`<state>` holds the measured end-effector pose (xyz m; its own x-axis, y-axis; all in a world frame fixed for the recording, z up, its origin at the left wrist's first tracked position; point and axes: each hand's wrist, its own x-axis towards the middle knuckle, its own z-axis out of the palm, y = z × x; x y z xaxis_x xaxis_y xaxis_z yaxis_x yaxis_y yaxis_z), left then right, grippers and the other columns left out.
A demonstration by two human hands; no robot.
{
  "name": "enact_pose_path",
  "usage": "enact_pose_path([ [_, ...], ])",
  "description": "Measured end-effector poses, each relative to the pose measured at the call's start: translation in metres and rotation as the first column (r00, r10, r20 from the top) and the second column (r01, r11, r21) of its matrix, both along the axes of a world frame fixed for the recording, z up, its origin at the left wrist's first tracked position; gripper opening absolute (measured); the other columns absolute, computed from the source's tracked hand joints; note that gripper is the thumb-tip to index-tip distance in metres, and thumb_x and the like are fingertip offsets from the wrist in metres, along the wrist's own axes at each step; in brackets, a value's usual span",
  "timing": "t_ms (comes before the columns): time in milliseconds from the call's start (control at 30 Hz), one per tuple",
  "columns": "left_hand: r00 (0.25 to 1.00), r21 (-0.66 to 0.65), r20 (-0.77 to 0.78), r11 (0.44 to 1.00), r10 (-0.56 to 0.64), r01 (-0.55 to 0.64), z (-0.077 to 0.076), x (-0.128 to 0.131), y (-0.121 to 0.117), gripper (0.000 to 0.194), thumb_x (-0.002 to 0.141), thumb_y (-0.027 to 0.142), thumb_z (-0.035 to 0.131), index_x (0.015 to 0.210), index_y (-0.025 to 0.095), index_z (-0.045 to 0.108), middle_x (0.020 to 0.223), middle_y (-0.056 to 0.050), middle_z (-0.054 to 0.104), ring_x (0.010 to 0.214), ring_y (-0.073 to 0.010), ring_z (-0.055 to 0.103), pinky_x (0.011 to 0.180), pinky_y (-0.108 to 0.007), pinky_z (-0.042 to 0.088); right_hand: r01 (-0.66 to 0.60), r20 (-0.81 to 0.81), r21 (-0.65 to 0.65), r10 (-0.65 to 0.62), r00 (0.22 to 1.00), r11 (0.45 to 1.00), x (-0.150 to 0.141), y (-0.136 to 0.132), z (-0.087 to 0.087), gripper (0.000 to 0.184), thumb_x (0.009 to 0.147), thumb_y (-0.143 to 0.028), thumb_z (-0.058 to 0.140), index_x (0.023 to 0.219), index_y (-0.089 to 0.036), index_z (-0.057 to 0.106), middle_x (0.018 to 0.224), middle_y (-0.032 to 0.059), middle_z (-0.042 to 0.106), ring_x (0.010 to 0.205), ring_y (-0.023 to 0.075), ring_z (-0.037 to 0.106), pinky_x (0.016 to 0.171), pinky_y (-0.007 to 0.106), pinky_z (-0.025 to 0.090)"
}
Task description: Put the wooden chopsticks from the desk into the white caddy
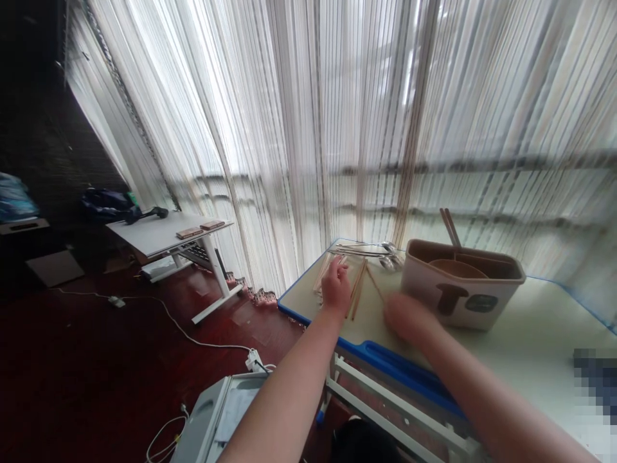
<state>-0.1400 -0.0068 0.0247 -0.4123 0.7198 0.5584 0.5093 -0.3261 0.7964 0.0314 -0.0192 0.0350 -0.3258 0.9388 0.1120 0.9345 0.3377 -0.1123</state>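
Two hands worked at the blue-edged worktop (520,347), both just left of the white utensil caddy (457,302). Left hand (336,288) stood narrow, fingers drawn together and upright among a loose spread of wooden chopsticks (357,292); whether it held any, cannot tell. Right hand (409,316) was blurred, just left of the caddy and near one slanted stick tip, fingers apparently spread, with nothing visibly held, though blur left that unsure. Wooden chopsticks lay flat left of the caddy at mixed angles, likely dropped loose rather than sorted. Long metal spoons (389,260) lay behind them, toward the back edge, probably kept there as a separate group. Two standing chopsticks (450,225) leaned tilted in the caddy, resting against its rim, apparently stowed upright, with a round brown bowl (457,269) inside. Caddy sat set back from the front edge, likely within easy reach of both hands.
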Motion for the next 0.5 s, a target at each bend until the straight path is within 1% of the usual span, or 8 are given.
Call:
enact_pose_path([
  [67, 0.999, 0.017, -0.018, 0.999, -0.036, 0.037, 0.0, 0.001, -0.001, 0.03, 0.087, 0.021, 0.039, 0.113, 0.022, 0.056, 0.099, -0.005, 0.068, 0.092, -0.0144, 0.062, 0.084, -0.027, 0.048, 0.053, 0.015, -0.066, -0.052, 0.999, 0.996, 0.005, 0.004, 0.001, 0.025, 0.08, -0.016, 0.044, 0.081, -0.01, 0.068, 0.081, 0.0222, 0.066, 0.075, 0.03, 0.065, 0.058, 0.035, 0.042],
  [167, 0.993, 0.038, -0.078, 0.995, -0.093, 0.096, 0.0, 0.002, -0.003, 0.026, 0.087, 0.027, 0.043, 0.105, 0.022, 0.061, 0.098, -0.005, 0.068, 0.093, -0.0155, 0.062, 0.084, -0.028, 0.048, 0.043, 0.024, -0.068, -0.042, 0.999, 0.997, 0.011, 0.007, 0.004, 0.026, 0.079, -0.024, 0.046, 0.071, -0.014, 0.069, 0.081, 0.021, 0.067, 0.076, 0.0319, 0.065, 0.056, 0.036, 0.042],
  [233, 0.991, 0.039, -0.082, 0.993, -0.108, 0.112, 0.0, 0.003, -0.004, 0.028, 0.087, 0.031, 0.044, 0.109, 0.023, 0.061, 0.097, -0.005, 0.068, 0.092, -0.016, 0.063, 0.082, -0.029, 0.049, 0.04, 0.019, -0.052, -0.039, 0.999, 0.998, 0.012, 0.007, 0.006, 0.03, 0.081, -0.028, 0.043, 0.072, -0.015, 0.068, 0.082, 0.0186, 0.068, 0.075, 0.0313, 0.065, 0.055, 0.035, 0.04],
  [300, 0.992, 0.046, -0.033, 0.991, -0.121, 0.123, 0.0, 0.003, -0.003, 0.032, 0.086, 0.033, 0.046, 0.114, 0.023, 0.058, 0.098, -0.005, 0.068, 0.09, -0.016, 0.063, 0.081, -0.029, 0.05, 0.029, 0.003, -0.023, -0.029, 1.0, 0.999, 0.01, 0.005, 0.009, 0.033, 0.083, -0.031, 0.038, 0.075, -0.016, 0.066, 0.083, 0.0161, 0.068, 0.074, 0.0285, 0.064, 0.055, 0.032, 0.038],
  [367, 0.988, 0.061, 0.038, 0.988, -0.147, 0.144, -0.002, 0.003, 0.0, 0.035, 0.085, 0.034, 0.05, 0.116, 0.021, 0.057, 0.101, -0.006, 0.067, 0.091, -0.0161, 0.063, 0.079, -0.029, 0.051, -0.022, -0.031, 0.044, 0.023, 0.999, 0.999, 0.008, 0.002, 0.012, 0.035, 0.086, -0.033, 0.034, 0.078, -0.017, 0.064, 0.082, 0.0129, 0.068, 0.073, 0.0241, 0.063, 0.055, 0.03, 0.035],
  [433, 0.976, 0.069, 0.12, 0.982, -0.183, 0.176, -0.004, 0.002, 0.003, 0.038, 0.083, 0.035, 0.054, 0.117, 0.019, 0.056, 0.104, -0.008, 0.066, 0.091, -0.0165, 0.063, 0.079, -0.029, 0.051, -0.106, -0.076, 0.12, 0.116, 0.99, 0.987, 0.006, -0.003, 0.015, 0.033, 0.087, -0.033, 0.033, 0.078, -0.019, 0.061, 0.077, 0.0088, 0.067, 0.069, 0.0195, 0.061, 0.055, 0.027, 0.033],
  [500, 0.954, 0.05, 0.19, 0.972, -0.234, 0.229, -0.006, 0.001, 0.006, 0.038, 0.08, 0.038, 0.057, 0.113, 0.017, 0.058, 0.102, -0.009, 0.067, 0.089, -0.0171, 0.063, 0.078, -0.03, 0.051, -0.197, -0.102, 0.161, 0.215, 0.971, 0.967, 0.004, -0.007, 0.016, 0.029, 0.087, -0.032, 0.035, 0.076, -0.02, 0.059, 0.072, 0.0056, 0.065, 0.064, 0.016, 0.059, 0.054, 0.025, 0.03],
])
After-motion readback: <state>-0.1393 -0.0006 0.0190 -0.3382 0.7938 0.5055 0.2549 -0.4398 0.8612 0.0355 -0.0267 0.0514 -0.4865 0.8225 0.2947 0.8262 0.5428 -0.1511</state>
